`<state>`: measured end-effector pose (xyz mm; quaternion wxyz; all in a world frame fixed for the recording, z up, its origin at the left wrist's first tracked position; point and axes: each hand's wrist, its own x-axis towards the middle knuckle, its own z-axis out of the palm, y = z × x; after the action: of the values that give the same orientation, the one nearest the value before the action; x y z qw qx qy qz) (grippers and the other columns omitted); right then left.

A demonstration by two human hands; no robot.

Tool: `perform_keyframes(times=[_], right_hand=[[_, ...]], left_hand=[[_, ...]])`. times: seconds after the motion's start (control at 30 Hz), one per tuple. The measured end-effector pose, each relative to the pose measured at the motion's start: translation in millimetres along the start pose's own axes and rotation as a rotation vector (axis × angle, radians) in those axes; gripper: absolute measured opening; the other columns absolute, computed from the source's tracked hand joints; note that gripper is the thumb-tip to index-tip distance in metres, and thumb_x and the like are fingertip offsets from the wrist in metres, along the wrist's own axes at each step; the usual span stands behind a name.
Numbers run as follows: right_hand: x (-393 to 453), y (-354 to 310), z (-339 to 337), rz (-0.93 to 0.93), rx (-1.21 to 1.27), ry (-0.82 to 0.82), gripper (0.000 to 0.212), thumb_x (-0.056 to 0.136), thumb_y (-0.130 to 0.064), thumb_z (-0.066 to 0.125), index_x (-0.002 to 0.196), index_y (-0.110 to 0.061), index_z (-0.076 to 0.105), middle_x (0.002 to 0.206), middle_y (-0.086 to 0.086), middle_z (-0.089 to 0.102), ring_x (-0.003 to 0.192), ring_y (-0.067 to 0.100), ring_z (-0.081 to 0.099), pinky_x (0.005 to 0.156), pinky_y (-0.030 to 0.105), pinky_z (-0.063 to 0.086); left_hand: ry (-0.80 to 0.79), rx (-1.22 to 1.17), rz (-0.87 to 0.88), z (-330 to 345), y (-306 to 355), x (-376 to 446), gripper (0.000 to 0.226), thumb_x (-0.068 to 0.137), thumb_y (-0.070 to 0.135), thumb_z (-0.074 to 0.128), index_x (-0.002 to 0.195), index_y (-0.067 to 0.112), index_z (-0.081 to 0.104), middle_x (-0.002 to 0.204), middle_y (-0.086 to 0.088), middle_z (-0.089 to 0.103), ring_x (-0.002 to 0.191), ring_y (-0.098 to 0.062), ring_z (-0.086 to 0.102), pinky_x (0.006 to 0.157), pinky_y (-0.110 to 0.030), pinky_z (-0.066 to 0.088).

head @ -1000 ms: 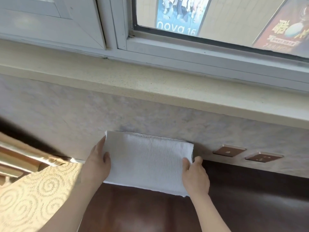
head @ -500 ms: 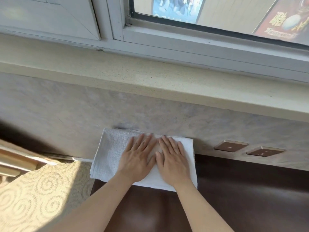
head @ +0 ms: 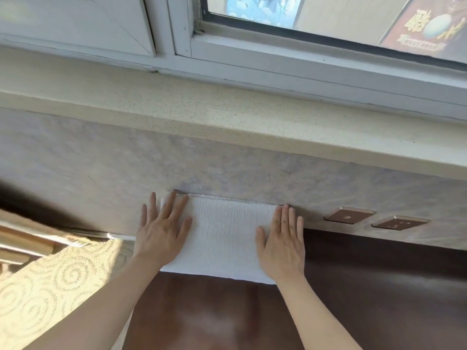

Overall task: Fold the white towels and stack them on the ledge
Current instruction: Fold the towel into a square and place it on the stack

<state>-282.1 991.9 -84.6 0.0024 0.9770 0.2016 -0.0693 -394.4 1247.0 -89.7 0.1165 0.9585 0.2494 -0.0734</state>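
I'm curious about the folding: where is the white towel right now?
The white towel lies low in the head view's centre, flat on the dark brown surface against the wall, between the left hand and right hand.

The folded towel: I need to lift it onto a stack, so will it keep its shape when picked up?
Probably not by itself: the towel looks like soft woven cloth, so it should sag. It seems light. Both hands lie flat on its ends, so supporting both ends likely helps.
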Motion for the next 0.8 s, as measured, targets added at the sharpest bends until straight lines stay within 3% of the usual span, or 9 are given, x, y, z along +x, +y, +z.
perform_keyframes(times=[0.07,0.13,0.2,0.27,0.33,0.47,0.57,0.67,0.8], right_hand=[[-1,-14,-6,-0.054,0.056,0.075,0.074,0.099,-0.052,0.001,0.156,-0.004,-0.001,0.166,0.013,-0.004,0.155,0.025,-0.009,0.125,0.043,-0.008],[-4,-34,-4,-0.184,0.156,0.057,0.071,0.101,-0.051,0.006,0.158,-0.009,0.003,0.166,0.007,-0.005,0.154,0.018,-0.013,0.125,0.039,-0.01],[-7,-45,4,-0.273,0.163,-0.014,0.07,0.099,-0.048,0.002,0.16,-0.014,0.004,0.169,0.002,-0.003,0.151,0.013,-0.02,0.124,0.037,-0.013],[-4,-41,8,-0.268,0.134,-0.037,0.073,0.097,-0.053,-0.002,0.161,-0.019,0.003,0.169,-0.002,-0.005,0.151,0.012,-0.023,0.124,0.039,-0.012],[0,-25,10,-0.232,0.114,-0.017,0.076,0.097,-0.059,0.0,0.162,-0.021,0.001,0.168,-0.005,-0.008,0.152,0.012,-0.02,0.125,0.039,-0.008],[-2,9,12,-0.18,0.101,0.019,0.076,0.099,-0.058,0.006,0.161,-0.015,0.004,0.169,-0.001,-0.002,0.154,0.012,-0.013,0.127,0.037,-0.003],[-4,18,9,-0.079,0.117,-0.023,0.078,0.096,-0.06,0.0,0.159,-0.013,-0.008,0.168,0.001,-0.012,0.153,0.013,-0.018,0.125,0.033,-0.009],[-5,5,0,-0.007,0.073,-0.009,0.077,0.095,-0.056,-0.005,0.155,-0.008,-0.013,0.168,0.01,-0.01,0.154,0.022,-0.015,0.126,0.039,-0.006],[-5,-37,-4,-0.221,0.216,0.032,0.072,0.101,-0.055,0.006,0.16,-0.015,0.002,0.166,0.002,-0.009,0.155,0.017,-0.011,0.124,0.039,-0.009]], left_hand=[[0.083,-0.014,0.038,-9,24,-5,0.068,0.097,0.06,0.009,0.159,0.034,0.019,0.169,-0.002,0.003,0.152,-0.038,-0.015,0.119,-0.045,-0.023],[0.106,-0.117,0.232,-8,56,-11,0.061,0.101,0.053,0.018,0.157,0.03,0.024,0.168,-0.005,0.012,0.154,-0.035,-0.007,0.121,-0.043,-0.02],[0.035,-0.102,0.389,3,79,-14,0.058,0.101,0.049,0.009,0.157,0.033,0.011,0.168,0.0,0.011,0.154,-0.021,-0.008,0.123,-0.038,-0.013],[-0.013,-0.047,0.385,12,81,-10,0.06,0.098,0.053,-0.004,0.155,0.035,-0.003,0.168,0.006,0.002,0.151,-0.01,-0.017,0.122,-0.034,-0.015],[-0.012,0.009,0.368,17,72,-3,0.064,0.096,0.057,-0.01,0.157,0.035,-0.007,0.167,0.01,-0.006,0.15,-0.008,-0.022,0.122,-0.034,-0.017],[-0.031,0.048,0.317,15,49,1,0.068,0.092,0.066,-0.014,0.157,0.043,-0.01,0.166,0.013,-0.014,0.149,-0.008,-0.026,0.122,-0.036,-0.017],[-0.033,0.015,0.251,7,27,-1,0.074,0.089,0.074,-0.01,0.156,0.044,-0.007,0.166,0.012,-0.012,0.15,-0.011,-0.024,0.121,-0.033,-0.02],[-0.034,0.013,0.241,-1,29,-5,0.077,0.089,0.072,-0.003,0.158,0.04,0.001,0.167,0.008,-0.009,0.151,-0.017,-0.022,0.12,-0.033,-0.022],[-0.002,0.005,0.34,2,63,-7,0.069,0.095,0.063,0.001,0.158,0.036,0.005,0.168,0.005,-0.004,0.152,-0.016,-0.017,0.122,-0.036,-0.018]])
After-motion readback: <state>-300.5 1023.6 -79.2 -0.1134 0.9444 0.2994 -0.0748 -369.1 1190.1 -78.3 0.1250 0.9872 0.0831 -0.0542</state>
